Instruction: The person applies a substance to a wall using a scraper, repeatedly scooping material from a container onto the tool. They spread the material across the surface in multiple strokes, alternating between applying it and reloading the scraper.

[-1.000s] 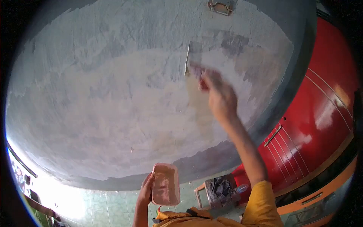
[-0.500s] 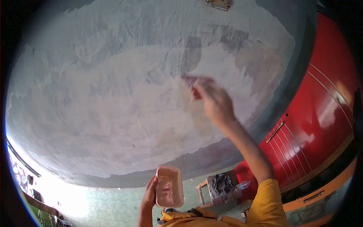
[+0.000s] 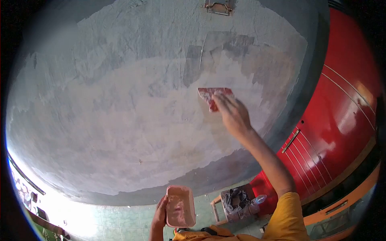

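Note:
My right hand (image 3: pixel 235 114) grips a red putty spreader (image 3: pixel 206 93) smeared with whitish putty. The spreader is at the grey, patchily coated wall (image 3: pixel 112 104), near its middle; whether the whole edge touches cannot be made out. Above it, a thin pale ridge of putty (image 3: pixel 202 54) runs beside darker grey patches. Low in the view, my left hand (image 3: pixel 160 211) is closed on the left side of a pinkish rectangular tub (image 3: pixel 194 211), with pink-white residue inside. The left fingertips are partly hidden by the tub.
A glossy red cabinet or door (image 3: pixel 341 100) stands at the right. Below are a small wooden stool (image 3: pixel 216 209) with a black plastic bag (image 3: pixel 235 199) and a clear bottle (image 3: pixel 260 199). A metal fitting (image 3: pixel 218 8) is on the wall above; a small hook (image 3: pixel 140 162) sits lower left.
The spreader and right hand, blurred before, are now sharp and slightly lower in view. A pale putty ridge now shows above them. The view has shifted slightly; the left hand still holds the tub.

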Tool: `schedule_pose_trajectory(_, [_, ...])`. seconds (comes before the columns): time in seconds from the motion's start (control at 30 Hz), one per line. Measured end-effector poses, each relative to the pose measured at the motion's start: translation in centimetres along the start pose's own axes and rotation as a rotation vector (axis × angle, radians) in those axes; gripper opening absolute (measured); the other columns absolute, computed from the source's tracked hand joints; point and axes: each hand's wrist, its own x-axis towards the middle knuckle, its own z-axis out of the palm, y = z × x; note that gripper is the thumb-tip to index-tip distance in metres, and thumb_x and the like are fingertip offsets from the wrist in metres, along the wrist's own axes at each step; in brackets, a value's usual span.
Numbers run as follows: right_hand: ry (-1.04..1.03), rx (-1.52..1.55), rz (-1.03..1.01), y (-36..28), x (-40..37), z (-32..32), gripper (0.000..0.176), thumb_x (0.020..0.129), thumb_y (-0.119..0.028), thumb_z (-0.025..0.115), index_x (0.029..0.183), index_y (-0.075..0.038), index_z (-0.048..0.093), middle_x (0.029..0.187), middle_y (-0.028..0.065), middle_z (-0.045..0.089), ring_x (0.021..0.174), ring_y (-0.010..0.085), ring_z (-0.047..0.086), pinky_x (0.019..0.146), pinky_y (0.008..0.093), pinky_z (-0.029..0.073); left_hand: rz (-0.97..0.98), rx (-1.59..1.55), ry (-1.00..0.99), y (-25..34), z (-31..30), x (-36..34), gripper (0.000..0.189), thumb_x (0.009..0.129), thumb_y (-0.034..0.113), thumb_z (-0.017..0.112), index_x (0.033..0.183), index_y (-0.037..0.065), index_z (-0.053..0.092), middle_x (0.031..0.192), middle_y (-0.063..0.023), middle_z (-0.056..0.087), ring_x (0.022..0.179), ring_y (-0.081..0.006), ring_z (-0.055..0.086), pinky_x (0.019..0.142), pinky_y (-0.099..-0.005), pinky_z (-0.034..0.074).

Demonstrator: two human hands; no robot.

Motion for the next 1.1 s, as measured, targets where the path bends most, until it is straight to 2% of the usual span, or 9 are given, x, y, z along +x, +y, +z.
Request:
schedule_pose_trajectory(0.07, [0.009,0.267,0.111,1.0,5.1,-3.6,0.039,0.092,0.0,0.056,0.13,-0.006,0.066,0.118,0.0151,0.073,0.101,0.0329,0.071,0.086,0.0415,0.057,0.008,0.024,0.01,-0.1,0.3,-0.1,0.051,0.109,0.035,0.05,0.145,0.0,0.049,0.128,-0.0088,0.064,0.113,-0.0173,0.063,0.095,-0.033,0.055])
schedule_pose_trajectory(0.1, [0.094,0.098,0.057,2.1,7.9,-5.0,0.04,0.093,0.001,0.054,0.131,-0.006,0.065,0.119,0.017,0.072,0.098,0.0351,0.071,0.085,0.0427,0.057,0.013,0.037,0.016,-0.2,0.3,0.0,0.051,0.109,0.035,0.05,0.146,0.0,0.048,0.129,-0.0088,0.064,0.113,-0.0173,0.063,0.095,-0.0329,0.055])
schedule_pose_trajectory(0.23, [0.223,-0.02,-0.075,4.2,15.5,-5.5,0.042,0.091,0.001,0.055,0.132,-0.004,0.063,0.12,0.0186,0.071,0.11,0.0338,0.068,0.094,0.0406,0.056,-0.016,-0.002,0.01,-1.3,0.0,0.7,0.051,0.109,0.035,0.05,0.146,0.0,0.048,0.13,-0.0088,0.064,0.114,-0.0173,0.063,0.094,-0.0327,0.054])
schedule_pose_trajectory(0.4, [0.022,-0.156,-0.23,-1.2,5.1,1.2,0.039,0.089,-0.006,0.061,0.126,0.002,0.064,0.123,0.018,0.07,0.116,0.0321,0.067,0.095,0.0399,0.056,0.062,-0.004,0.108,-1.3,1.3,-0.9,0.051,0.109,0.035,0.051,0.146,0.0,0.049,0.132,-0.0094,0.063,0.116,-0.0178,0.062,0.097,-0.0337,0.053])
schedule_pose_trajectory(0.5, [-0.155,0.072,-0.125,-2.8,2.9,1.6,0.037,0.088,-0.004,0.062,0.125,0.001,0.065,0.12,0.0173,0.071,0.112,0.0303,0.068,0.092,0.0398,0.057,0.001,-0.017,0.105,-0.9,0.8,-1.2,0.052,0.109,0.035,0.051,0.147,0.0,0.048,0.134,-0.0095,0.062,0.119,-0.0184,0.061,0.1,-0.0341,0.051])
schedule_pose_trajectory(0.67, [-0.032,0.182,0.109,-1.6,15.0,-4.5,0.031,0.094,-0.005,0.055,0.124,-0.003,0.066,0.117,0.0152,0.072,0.107,0.0359,0.068,0.091,0.0441,0.056,-0.016,-0.034,0.11,-0.9,0.6,-1.1,0.053,0.109,0.034,0.051,0.148,-0.001,0.047,0.136,-0.0094,0.061,0.123,-0.019,0.059,0.101,-0.0341,0.05])
schedule_pose_trajectory(0.77, [0.253,0.04,-0.115,-0.5,17.4,-1.7,0.035,0.094,-0.005,0.055,0.128,-0.003,0.064,0.125,0.015,0.07,0.114,0.0343,0.066,0.097,0.0448,0.054,0.027,-0.05,0.084,-1.2,0.1,-1.0,0.053,0.109,0.034,0.052,0.148,-0.001,0.047,0.136,-0.0093,0.061,0.123,-0.0188,0.058,0.103,-0.0341,0.049])
schedule_pose_trajectory(1.0, [-0.083,0.028,-0.078,-7.4,1.4,2.8,0.042,0.091,-0.002,0.059,0.133,0.0,0.064,0.128,0.0185,0.068,0.12,0.033,0.064,0.099,0.0409,0.054,0.072,0.034,0.107,1.3,-1.6,-1.9,0.052,0.108,0.034,0.052,0.147,-0.001,0.048,0.134,-0.0093,0.061,0.121,-0.0178,0.059,0.102,-0.0338,0.049])
schedule_pose_trajectory(1.1, [-0.224,0.27,0.12,-7.2,5.1,-0.1,0.041,0.092,-0.002,0.058,0.133,-0.004,0.065,0.125,0.0197,0.069,0.116,0.0317,0.067,0.096,0.0423,0.055,0.059,0.032,0.07,3.5,-3.5,-3.2,0.051,0.108,0.034,0.053,0.146,0.0,0.048,0.132,-0.0089,0.062,0.118,-0.0181,0.061,0.098,-0.0332,0.052])
